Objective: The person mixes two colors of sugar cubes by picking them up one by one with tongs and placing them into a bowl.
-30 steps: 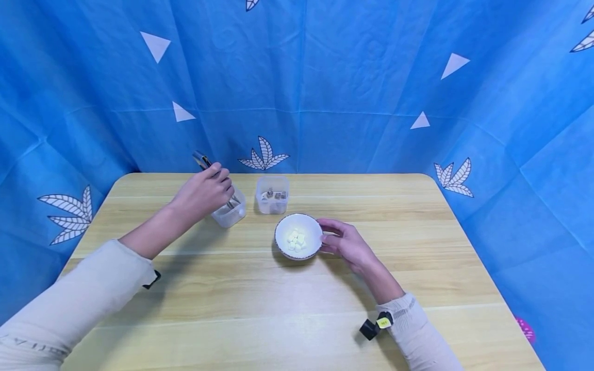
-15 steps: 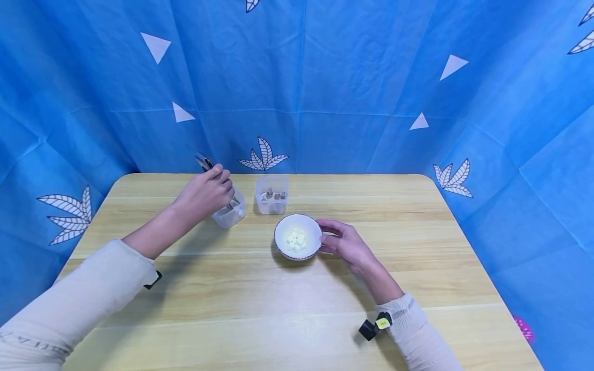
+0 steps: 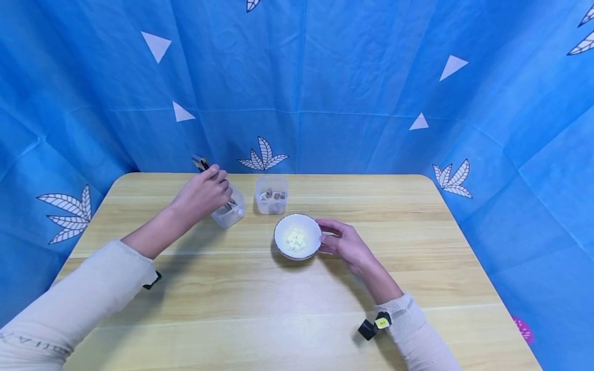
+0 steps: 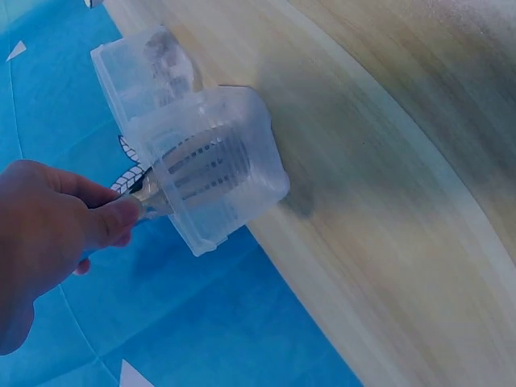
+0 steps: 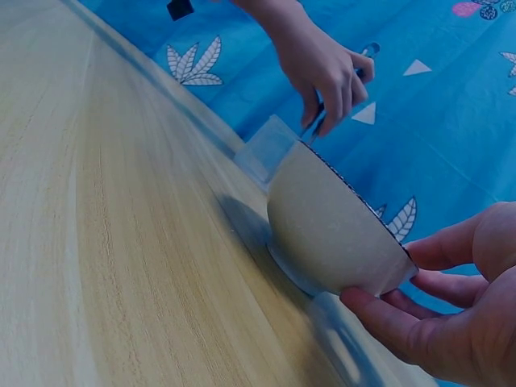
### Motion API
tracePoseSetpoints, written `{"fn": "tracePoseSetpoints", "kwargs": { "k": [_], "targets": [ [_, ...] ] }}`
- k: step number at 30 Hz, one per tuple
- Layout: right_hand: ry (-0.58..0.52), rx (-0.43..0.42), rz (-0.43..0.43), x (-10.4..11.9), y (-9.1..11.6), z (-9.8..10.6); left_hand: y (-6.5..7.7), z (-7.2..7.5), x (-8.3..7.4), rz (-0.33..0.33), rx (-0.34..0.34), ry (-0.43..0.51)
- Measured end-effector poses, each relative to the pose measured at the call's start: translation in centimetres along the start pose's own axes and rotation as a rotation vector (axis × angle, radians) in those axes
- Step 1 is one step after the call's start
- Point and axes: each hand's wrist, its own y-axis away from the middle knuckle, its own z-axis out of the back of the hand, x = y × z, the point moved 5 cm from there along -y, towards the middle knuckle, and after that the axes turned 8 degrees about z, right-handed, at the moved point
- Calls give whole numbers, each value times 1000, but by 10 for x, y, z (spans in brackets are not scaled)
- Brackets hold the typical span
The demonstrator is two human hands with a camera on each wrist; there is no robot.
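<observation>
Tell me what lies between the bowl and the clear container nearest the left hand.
Only bare tabletop lies between the white bowl and that clear container, as the head view shows; the other container stands behind that stretch.

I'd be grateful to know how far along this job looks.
Apparently done: small white chunks lie in the white, dark-rimmed round bowl. In hand: the left hand holds metal tongs inside one clear plastic box; the right hand holds the bowl. Possibly left: small brownish cubes sit in the second clear plastic box.
</observation>
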Motion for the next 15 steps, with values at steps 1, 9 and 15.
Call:
{"fn": "tracePoseSetpoints", "kwargs": {
  "k": [1,9,15],
  "targets": [
    [2,2,2,0,0,0,1,-1,1,8,-3,5],
    [0,10,7,0,0,-1,13,-2,11,105,-66,80],
    [11,3,4,-1,1,1,20,-2,18,162,-84,120]
  ]
}}
